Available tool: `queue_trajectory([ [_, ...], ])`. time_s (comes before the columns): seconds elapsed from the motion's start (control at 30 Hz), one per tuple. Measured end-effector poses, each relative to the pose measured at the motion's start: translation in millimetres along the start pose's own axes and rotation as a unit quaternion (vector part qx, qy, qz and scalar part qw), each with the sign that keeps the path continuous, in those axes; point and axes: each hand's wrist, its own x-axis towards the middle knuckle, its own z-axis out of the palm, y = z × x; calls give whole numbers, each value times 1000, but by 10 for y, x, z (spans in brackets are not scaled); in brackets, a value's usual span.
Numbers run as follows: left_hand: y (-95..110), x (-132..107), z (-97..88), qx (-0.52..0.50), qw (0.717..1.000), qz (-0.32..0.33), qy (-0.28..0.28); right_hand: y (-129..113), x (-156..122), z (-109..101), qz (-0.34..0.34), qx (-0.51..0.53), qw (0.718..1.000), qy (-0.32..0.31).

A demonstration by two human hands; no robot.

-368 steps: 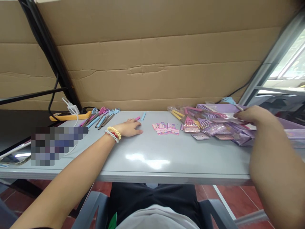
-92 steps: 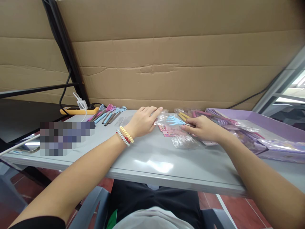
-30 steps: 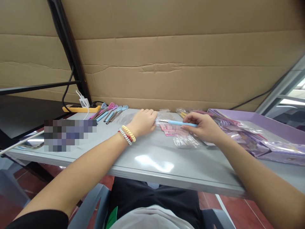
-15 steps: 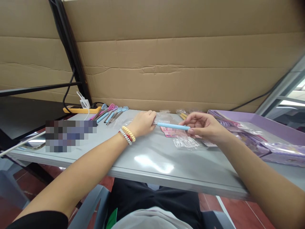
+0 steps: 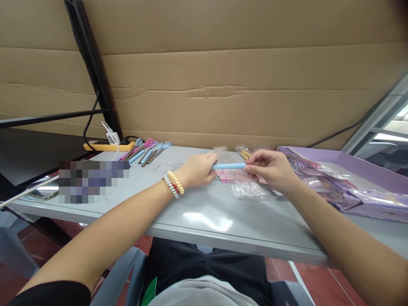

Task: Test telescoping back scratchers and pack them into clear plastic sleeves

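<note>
Blue handle between left hand and right hand, gripped by both.

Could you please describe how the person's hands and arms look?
Behind the left hand sit a yellow coiled band, a grey coiled band and a red band between; a black sleeve shows farther up. The right hand and forearm look unadorned.

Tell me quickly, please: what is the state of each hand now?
Left hand: closed on one end of the blue handle.
Right hand: closed, pinching the other end of the blue handle.
</note>
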Motion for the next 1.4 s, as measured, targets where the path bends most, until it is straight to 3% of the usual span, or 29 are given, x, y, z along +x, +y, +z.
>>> queue_trajectory([
  [0.2, 0, 8, -10, -4, 1000, -20, 2, -2, -33, 153, -97, -162, 979, 73],
  [0.4, -7, 11, -5, -17, 999, -21, 17, -1, -49, 169, -97, -144, 980, 94],
  [0.57, -3, 8, 3, -10, 999, -17, 27, -15, -52, 172, -135, -220, 960, 110],
  [0.8, 27, 7, 16, 1, 1000, -4, 25, -56, -61, 235, -193, -294, 932, 91],
  [1.23, 109, 22, 40, 75, 995, 25, 59, -38, -52, 310, -236, -325, 914, 63],
  [1.4, 58, 31, 9, 90, 993, 1, 79, -89, -56, 282, -225, -346, 903, 122],
])
